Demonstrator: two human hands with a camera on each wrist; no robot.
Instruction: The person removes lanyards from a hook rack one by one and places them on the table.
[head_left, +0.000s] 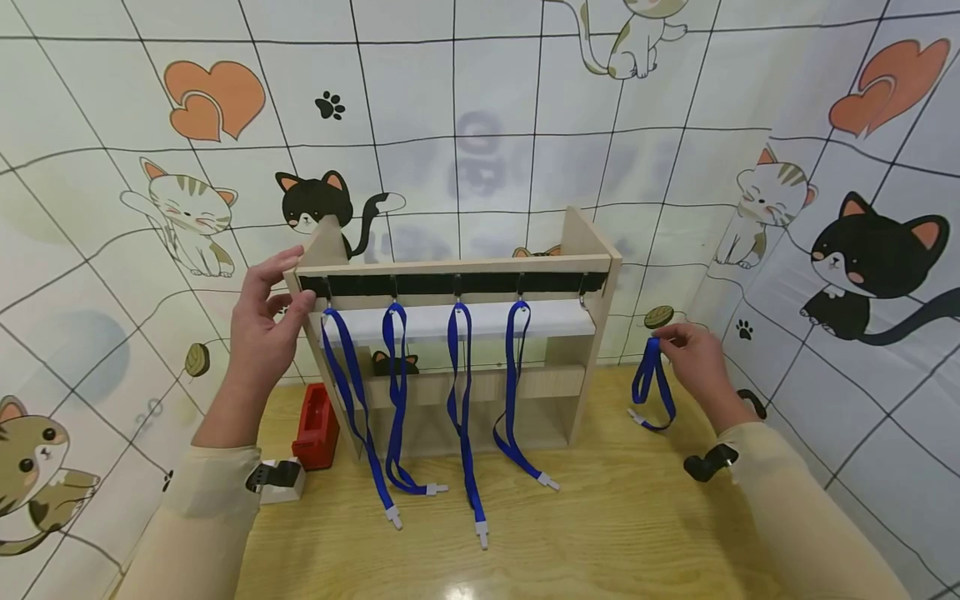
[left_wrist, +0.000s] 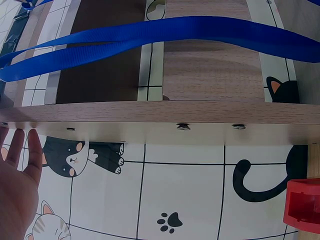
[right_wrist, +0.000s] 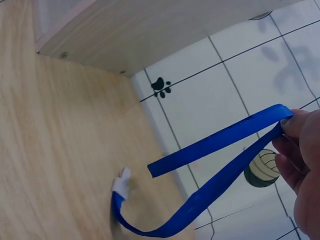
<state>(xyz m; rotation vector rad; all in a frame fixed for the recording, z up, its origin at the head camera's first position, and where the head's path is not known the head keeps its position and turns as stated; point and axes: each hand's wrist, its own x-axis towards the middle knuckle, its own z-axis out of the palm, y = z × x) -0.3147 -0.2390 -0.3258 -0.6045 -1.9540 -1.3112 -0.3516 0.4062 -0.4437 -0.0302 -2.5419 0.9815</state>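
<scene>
A blue lanyard [head_left: 654, 383] with a pale plastic clip hangs from my right hand [head_left: 696, 358], pinched between thumb and fingertips to the right of the wooden rack [head_left: 465, 268]. In the right wrist view, the strap [right_wrist: 200, 200] droops in a loop, its clip [right_wrist: 121, 182] low near the tabletop. My left hand [head_left: 266, 321] touches the rack's upper left side, its thumb at the front edge. Straight fingers against the outer panel show in the left wrist view. Several blue lanyards [head_left: 462, 400] hang from hooks on the rack's black strip [head_left: 427, 284]; the rightmost hook [head_left: 582, 298] bears no lanyard.
A red tape dispenser [head_left: 317, 427] stands left of the rack, with a small white box [head_left: 283, 483] in front of it. The hanging clips reach in front of the rack, over the wooden table [head_left: 600, 533]. Cat-printed wall sheets [head_left: 480, 100] enclose the back and sides.
</scene>
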